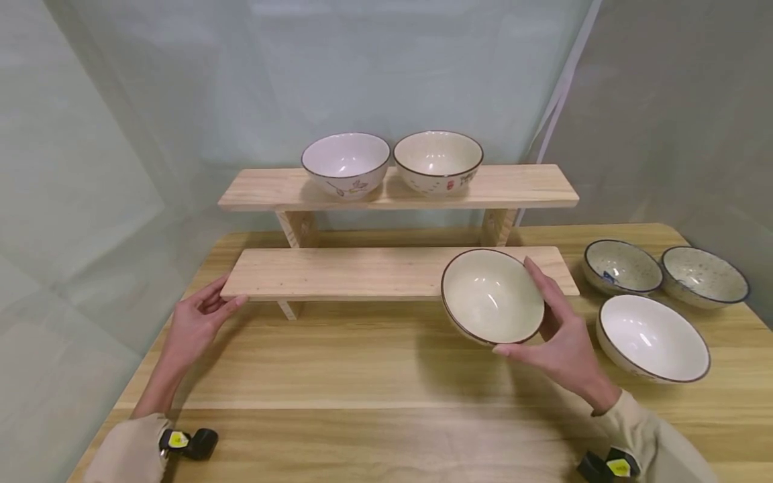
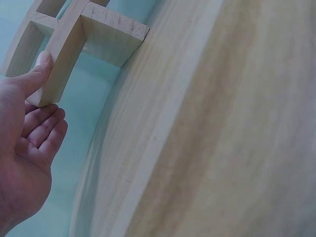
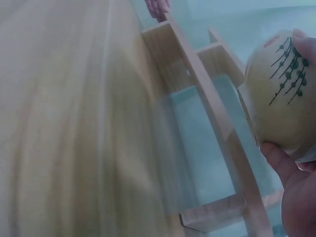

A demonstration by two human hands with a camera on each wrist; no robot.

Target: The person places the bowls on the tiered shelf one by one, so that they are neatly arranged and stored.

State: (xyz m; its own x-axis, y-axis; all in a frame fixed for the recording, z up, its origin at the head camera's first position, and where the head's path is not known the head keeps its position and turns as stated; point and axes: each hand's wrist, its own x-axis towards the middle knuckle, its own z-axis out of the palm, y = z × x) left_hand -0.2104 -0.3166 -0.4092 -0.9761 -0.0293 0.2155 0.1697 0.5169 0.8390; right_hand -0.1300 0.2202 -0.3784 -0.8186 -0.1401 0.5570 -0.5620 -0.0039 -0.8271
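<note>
My right hand (image 1: pixel 564 342) grips a cream bowl (image 1: pixel 492 295) with a dark rim by its right side, thumb at the near edge. The bowl is tilted with its inside toward the head camera, and it overlaps the front of the lower shelf. Green hanging-branch decoration shows on the bowl's outside (image 3: pixel 286 94) in the right wrist view. At the other end, my left hand (image 1: pixel 196 322) holds the left corner of the two-tier wooden shelf's lower board (image 1: pixel 344 272). In the left wrist view, the thumb lies on one side of that board end, fingers on the other.
On the upper board (image 1: pixel 260 188) stand a white bowl (image 1: pixel 347 161) and a cream bowl (image 1: pixel 437 161), side by side. At the table's right are two speckled blue-rimmed bowls, one left (image 1: pixel 623 265) and one right (image 1: pixel 703 275), with a larger white bowl (image 1: pixel 655 339) in front.
</note>
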